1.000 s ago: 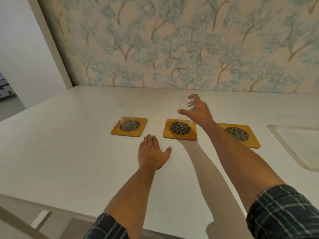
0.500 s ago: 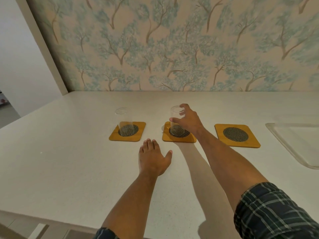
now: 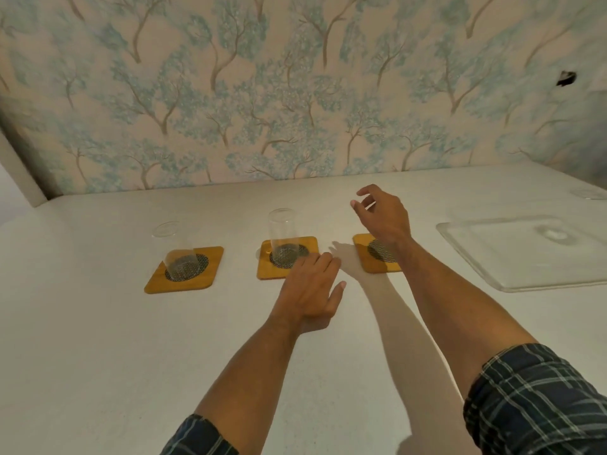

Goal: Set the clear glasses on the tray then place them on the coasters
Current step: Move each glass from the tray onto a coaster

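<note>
Three yellow coasters with dark mesh centres lie in a row on the white counter. A clear glass [image 3: 175,252] stands on the left coaster [image 3: 154,284]. Another clear glass [image 3: 283,236] stands on the middle coaster [image 3: 310,244]. The right coaster [image 3: 363,246] carries no glass and is partly hidden by my right forearm. My right hand [image 3: 382,216] hovers above it, fingers apart, holding nothing. My left hand [image 3: 312,290] rests palm down on the counter, its fingertips at the middle coaster's front right corner. A clear tray [image 3: 512,279] lies to the right, with nothing on it.
The white counter [image 3: 98,339] ends at a wall with blue tree wallpaper [image 3: 295,93] behind the coasters. A small flat clear object [image 3: 588,193] lies on the counter at the far right, beyond the tray.
My right hand has let go of the glass on the middle coaster and moved right, over the right coaster. The view has swung right. My left hand stays flat on the counter.
</note>
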The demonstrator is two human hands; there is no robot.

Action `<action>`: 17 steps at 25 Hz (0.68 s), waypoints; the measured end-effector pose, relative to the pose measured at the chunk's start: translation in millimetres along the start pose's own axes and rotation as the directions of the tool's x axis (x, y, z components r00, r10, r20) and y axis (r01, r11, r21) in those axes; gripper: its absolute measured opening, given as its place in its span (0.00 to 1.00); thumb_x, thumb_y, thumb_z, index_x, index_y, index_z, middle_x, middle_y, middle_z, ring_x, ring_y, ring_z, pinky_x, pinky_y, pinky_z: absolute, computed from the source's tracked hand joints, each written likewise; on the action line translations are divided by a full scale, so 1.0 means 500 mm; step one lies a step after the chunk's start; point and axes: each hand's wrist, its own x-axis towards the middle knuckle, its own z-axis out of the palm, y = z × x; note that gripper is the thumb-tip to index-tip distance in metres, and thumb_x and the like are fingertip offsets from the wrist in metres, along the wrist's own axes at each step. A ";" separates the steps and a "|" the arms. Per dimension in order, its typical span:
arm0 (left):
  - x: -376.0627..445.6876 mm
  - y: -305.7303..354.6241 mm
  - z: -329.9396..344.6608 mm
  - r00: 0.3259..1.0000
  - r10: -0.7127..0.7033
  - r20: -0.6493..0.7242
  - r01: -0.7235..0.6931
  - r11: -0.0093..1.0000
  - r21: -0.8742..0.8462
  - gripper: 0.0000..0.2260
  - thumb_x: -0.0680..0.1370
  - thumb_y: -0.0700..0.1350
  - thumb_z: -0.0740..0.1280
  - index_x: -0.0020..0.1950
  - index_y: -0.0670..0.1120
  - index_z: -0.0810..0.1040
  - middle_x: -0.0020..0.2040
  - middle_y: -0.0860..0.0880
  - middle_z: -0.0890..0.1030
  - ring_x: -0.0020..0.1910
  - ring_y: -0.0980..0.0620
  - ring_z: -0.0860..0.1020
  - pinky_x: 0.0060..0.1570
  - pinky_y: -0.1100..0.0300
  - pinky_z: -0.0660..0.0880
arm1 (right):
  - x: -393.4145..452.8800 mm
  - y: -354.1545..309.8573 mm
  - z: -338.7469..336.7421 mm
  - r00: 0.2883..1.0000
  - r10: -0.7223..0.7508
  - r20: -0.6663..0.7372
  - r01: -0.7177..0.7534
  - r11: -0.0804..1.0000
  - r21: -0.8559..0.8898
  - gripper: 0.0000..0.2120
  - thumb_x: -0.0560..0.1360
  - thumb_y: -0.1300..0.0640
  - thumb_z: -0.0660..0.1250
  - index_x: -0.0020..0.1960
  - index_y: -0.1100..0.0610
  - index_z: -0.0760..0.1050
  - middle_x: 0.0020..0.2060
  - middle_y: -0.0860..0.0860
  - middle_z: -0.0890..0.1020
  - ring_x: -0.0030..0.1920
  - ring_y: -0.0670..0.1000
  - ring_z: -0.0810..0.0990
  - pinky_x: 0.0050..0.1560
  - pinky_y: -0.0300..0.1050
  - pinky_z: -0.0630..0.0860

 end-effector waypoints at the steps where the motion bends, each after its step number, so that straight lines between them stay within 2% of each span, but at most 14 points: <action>1: 0.004 0.015 0.004 1.000 0.014 0.018 -0.013 1.000 -0.021 0.21 0.83 0.57 0.56 0.70 0.46 0.73 0.63 0.47 0.78 0.59 0.48 0.74 0.61 0.49 0.73 | 0.002 0.013 -0.009 1.000 -0.004 -0.011 0.003 0.999 -0.041 0.13 0.78 0.42 0.67 0.59 0.47 0.77 0.43 0.43 0.83 0.43 0.47 0.83 0.45 0.48 0.80; 3: 0.008 0.044 0.022 0.998 0.021 0.067 -0.016 0.997 -0.080 0.25 0.83 0.58 0.56 0.76 0.45 0.69 0.71 0.46 0.75 0.66 0.46 0.72 0.66 0.47 0.71 | 0.003 0.042 -0.029 0.999 -0.005 -0.044 0.000 0.994 -0.113 0.11 0.79 0.44 0.67 0.58 0.47 0.77 0.41 0.41 0.81 0.44 0.49 0.83 0.43 0.45 0.77; 5: 0.008 0.076 0.042 0.992 0.013 0.122 0.004 0.991 -0.137 0.30 0.84 0.59 0.55 0.81 0.45 0.62 0.79 0.45 0.68 0.76 0.45 0.66 0.74 0.46 0.65 | 0.004 0.071 -0.058 0.995 0.030 -0.091 -0.044 0.987 -0.152 0.11 0.79 0.46 0.67 0.59 0.48 0.77 0.42 0.41 0.80 0.45 0.49 0.82 0.43 0.43 0.73; 8: 0.018 0.119 0.059 0.990 0.005 0.139 0.028 0.973 -0.230 0.33 0.84 0.61 0.55 0.84 0.46 0.55 0.84 0.46 0.58 0.82 0.47 0.57 0.80 0.48 0.54 | 0.014 0.108 -0.118 0.973 0.125 -0.193 -0.153 0.978 -0.139 0.11 0.79 0.48 0.68 0.59 0.49 0.78 0.47 0.46 0.84 0.48 0.51 0.82 0.45 0.43 0.71; 12: 0.054 0.192 0.067 0.990 0.013 0.143 0.039 0.935 -0.354 0.35 0.83 0.63 0.55 0.85 0.50 0.49 0.85 0.51 0.51 0.83 0.52 0.49 0.81 0.50 0.48 | 0.030 0.175 -0.223 0.877 0.313 -0.365 -0.352 0.935 -0.043 0.11 0.77 0.51 0.70 0.59 0.51 0.79 0.50 0.50 0.85 0.51 0.53 0.82 0.50 0.45 0.73; 17: 0.118 0.304 0.083 0.984 0.129 0.121 -0.063 0.895 -0.442 0.34 0.82 0.63 0.56 0.85 0.49 0.53 0.85 0.51 0.54 0.83 0.53 0.51 0.81 0.52 0.48 | 0.023 0.287 -0.419 0.724 0.481 -0.495 -0.559 0.829 -0.012 0.17 0.74 0.64 0.73 0.61 0.55 0.79 0.58 0.55 0.81 0.55 0.56 0.81 0.52 0.47 0.76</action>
